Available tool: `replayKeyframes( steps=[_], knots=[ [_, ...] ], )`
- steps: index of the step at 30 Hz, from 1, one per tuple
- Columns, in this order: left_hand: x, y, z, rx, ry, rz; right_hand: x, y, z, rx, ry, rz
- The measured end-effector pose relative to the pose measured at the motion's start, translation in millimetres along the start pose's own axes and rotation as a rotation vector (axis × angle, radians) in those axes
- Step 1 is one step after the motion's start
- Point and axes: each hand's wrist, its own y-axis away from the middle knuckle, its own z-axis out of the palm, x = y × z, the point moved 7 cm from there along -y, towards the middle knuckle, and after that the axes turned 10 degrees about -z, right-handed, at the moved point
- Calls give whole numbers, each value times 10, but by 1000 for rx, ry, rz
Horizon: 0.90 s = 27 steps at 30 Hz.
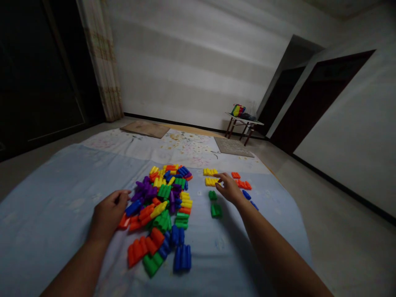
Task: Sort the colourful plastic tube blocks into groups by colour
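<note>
A heap of plastic building blocks [163, 192] in purple, green, blue, orange and yellow lies on the blue cloth. My left hand [108, 212] rests at the left edge of this heap with its fingers loosely curled, and nothing shows in it. Over to the right, my right hand [229, 188] has its thumb and index finger around the right end of a flat yellow block [210, 181]. Another yellow block [210, 171] lies just beyond. Closer to me are two green blocks [216, 210]. Orange blocks [243, 184] and blue blocks [246, 194] lie right of my right hand.
The blocks lie on a broad surface covered by a blue and floral cloth [77, 181]. Two flat mats [145, 128] lie at its far side. Against the back wall stands a small table [246, 119] with a colourful bag [238, 110]. Dark doors are at the right.
</note>
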Motion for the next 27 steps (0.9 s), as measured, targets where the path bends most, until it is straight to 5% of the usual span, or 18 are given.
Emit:
replayKeyframes(
  steps=[2,6,10,19,27],
  knots=[
    [7,12,-3,17,0,7,-372,135,25,-26,-101,-116],
    [-3,26,-1,21,18,14,-1078,512,226,-322,-222,-258],
    [10,47,-5,23,33,32,-1425,795,372,-494,-128,-286],
    [84,83,-28,1,-65,12,-1512,928,501,-529,-100,-366],
    [-183,-162,31,53,-143,42,-1300,967,443,-565,-123,-394]
  ],
)
